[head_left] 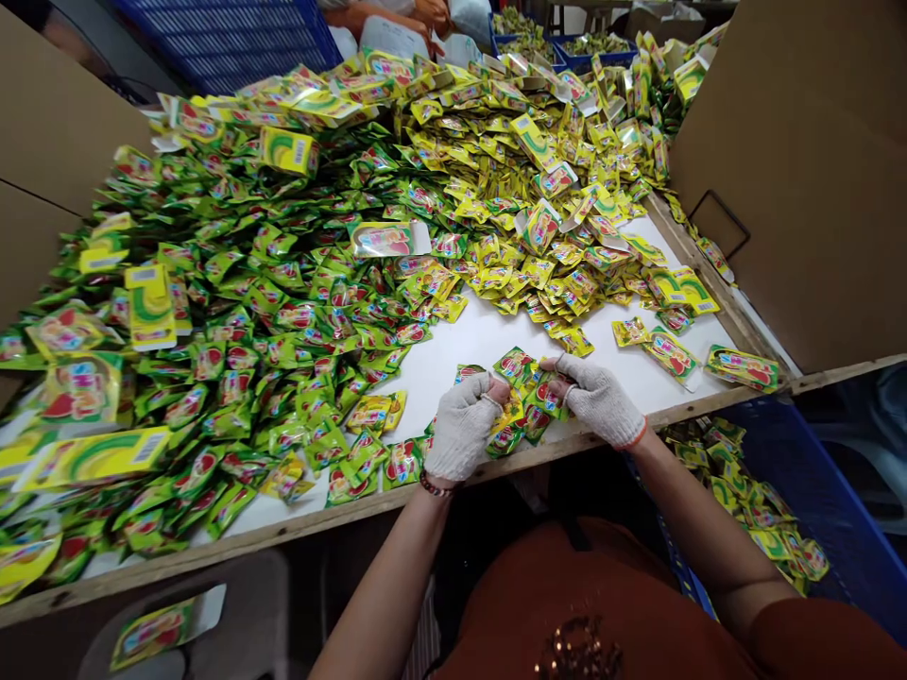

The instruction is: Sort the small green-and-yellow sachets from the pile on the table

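Note:
Both hands wear white knit gloves with bare fingertips showing, close together over the wooden front edge of the table. My left hand [462, 427] is closed, with a small yellow packet [509, 412] at its thumb and fingertips. Opposite it, my right hand [599, 402] pinches at a small green packet [546, 395] with a red fruit print. Several more green packets [513, 363] lie between and under the hands, partly hidden by the fingers. Left of my left hand, another yellow packet [369, 413] rests on the white tabletop [468, 331].
A large heap of green packets [283, 274] covers the left, and yellow packets [488, 161] pile up behind. Flat printed boxes [386, 239] lie on top. Cardboard panels [794, 179] flank the table. A blue crate [800, 472] with packets stands below right. Another person's hands [425, 14] show behind.

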A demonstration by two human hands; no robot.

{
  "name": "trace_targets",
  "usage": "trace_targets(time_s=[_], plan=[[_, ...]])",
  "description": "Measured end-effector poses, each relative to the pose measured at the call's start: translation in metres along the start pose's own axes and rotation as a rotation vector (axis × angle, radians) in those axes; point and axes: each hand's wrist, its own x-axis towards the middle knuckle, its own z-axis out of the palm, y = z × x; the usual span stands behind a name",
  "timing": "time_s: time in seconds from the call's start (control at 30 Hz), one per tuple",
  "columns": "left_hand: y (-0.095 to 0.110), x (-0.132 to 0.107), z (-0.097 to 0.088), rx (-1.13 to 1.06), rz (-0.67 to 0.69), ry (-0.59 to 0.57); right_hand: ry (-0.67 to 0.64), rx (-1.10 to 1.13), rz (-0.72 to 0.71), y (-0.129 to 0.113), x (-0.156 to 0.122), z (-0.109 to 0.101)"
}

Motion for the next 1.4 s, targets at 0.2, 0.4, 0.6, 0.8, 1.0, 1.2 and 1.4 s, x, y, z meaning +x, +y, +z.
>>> trace_targets(time_s=[0.2, 0.4, 0.6, 0.8, 1.0, 1.2, 1.4], plan=[[0.005, -0.006, 0.004, 0.070, 0.089, 0.065, 0.144, -0.110, 0.118, 0.019, 0.006, -0.017], [0.010, -0.012, 0.009, 0.040, 0.181, 0.103, 0.145, -0.590, 0.182, 0.032, 0.003, -0.047], [0.014, -0.014, 0.019, 0.050, 0.327, 0.076, 0.081, -0.216, -0.062, -0.016, -0.012, -0.032], [0.020, -0.014, 0.022, 0.186, 0.477, 0.105, -0.221, 0.257, 0.017, -0.039, -0.010, 0.000], [0.016, -0.018, 0.021, 0.240, 0.527, 0.128, -0.270, 0.478, 0.180, -0.031, -0.007, 0.008], [0.022, -0.019, 0.022, 0.248, 0.545, 0.092, -0.333, 0.768, 0.287, -0.020, -0.012, 0.020], [0.022, -0.015, 0.021, 0.251, 0.430, 0.128, -0.305, 0.791, 0.248, -0.015, -0.013, 0.021]])
